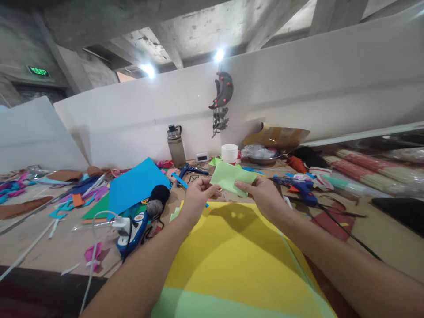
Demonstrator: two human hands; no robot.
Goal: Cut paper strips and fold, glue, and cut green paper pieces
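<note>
A small light green sheet (228, 175), felt or paper, is held up in front of me above a large yellow sheet (228, 247). My right hand (263, 192) pinches its right side, thumb on the near face. At its lower left edge, my left hand (198, 196) has thumb and curled fingers closed on it. Below both forearms, the yellow sheet lies over a larger pale green sheet (205, 304). Fingertips behind the small sheet are hidden.
Left are blue sheets (135, 185), a power strip (132, 234) with a white cable, and yarn balls (159, 196). Behind stand a bottle (176, 148) and paper cups (229, 153). A blue glue gun (303, 190) with a black cord and wrapped stick bundles (367, 170) lie right.
</note>
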